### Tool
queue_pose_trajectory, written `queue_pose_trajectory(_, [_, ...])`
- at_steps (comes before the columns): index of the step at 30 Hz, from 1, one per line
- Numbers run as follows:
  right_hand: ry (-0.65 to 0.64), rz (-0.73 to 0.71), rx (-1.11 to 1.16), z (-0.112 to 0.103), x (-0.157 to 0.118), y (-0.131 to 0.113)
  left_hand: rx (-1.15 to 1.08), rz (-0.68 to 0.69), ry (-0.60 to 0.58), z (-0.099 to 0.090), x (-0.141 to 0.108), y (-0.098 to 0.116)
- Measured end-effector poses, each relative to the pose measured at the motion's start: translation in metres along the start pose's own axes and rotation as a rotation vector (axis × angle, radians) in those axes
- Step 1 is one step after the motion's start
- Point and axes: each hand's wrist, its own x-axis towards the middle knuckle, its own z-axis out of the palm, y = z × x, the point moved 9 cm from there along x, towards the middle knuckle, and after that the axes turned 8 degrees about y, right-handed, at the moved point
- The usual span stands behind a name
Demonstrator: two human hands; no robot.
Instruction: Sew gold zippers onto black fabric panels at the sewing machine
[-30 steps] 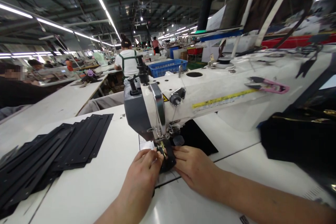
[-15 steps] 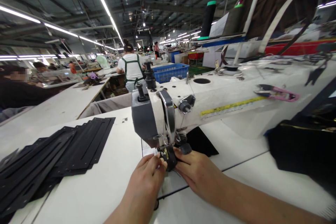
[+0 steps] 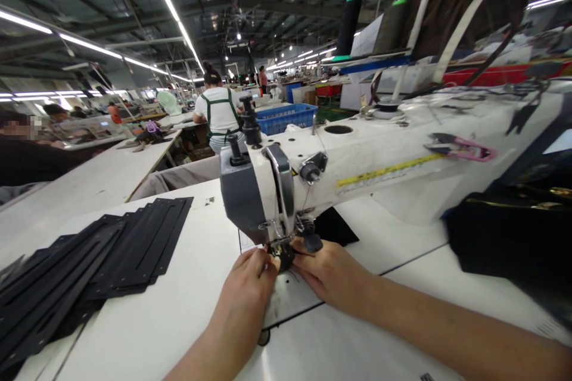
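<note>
A white sewing machine [image 3: 379, 158] with a grey head stands on the white table. Under its needle area sits a small black piece [image 3: 285, 259], partly hidden by fingers and machine parts. My left hand [image 3: 250, 286] is closed on the left edge of that piece, fingertips pressed together. From the right, my right hand [image 3: 330, 271] pinches the same piece, its fingertips partly behind the machine's dark knob. A flat black fabric piece [image 3: 335, 227] lies behind the needle area, under the machine arm.
Stacked black cut panels [image 3: 134, 250] lie on the left. Dark fabric [image 3: 504, 238] is at the right. Pink-handled snips [image 3: 465, 147] rest on the machine arm. Behind are a blue basket [image 3: 286, 119], thread cones [image 3: 348, 27] and a person in a white shirt [image 3: 218, 110].
The view has shifted slightly. The small black piece sits a little further in under the needle area and shows less, and both hands have followed it.
</note>
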Motion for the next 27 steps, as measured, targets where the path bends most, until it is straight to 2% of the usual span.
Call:
queue_pose_trajectory(9, [-0.001,0.024,0.023,0.0019,0.0000,0.0056,-0.036,0.021,0.031,-0.0062,0.0065,0.0031])
queue_pose_trajectory(15, [0.009,-0.006,0.013,0.0048,-0.0014,0.0043,0.008,0.015,0.015,-0.0033,0.0052,0.0001])
queue_pose_trajectory(27, [0.013,-0.008,-0.004,0.0058,-0.0017,0.0020,0.012,0.038,0.055,-0.0040,0.0036,0.0002])
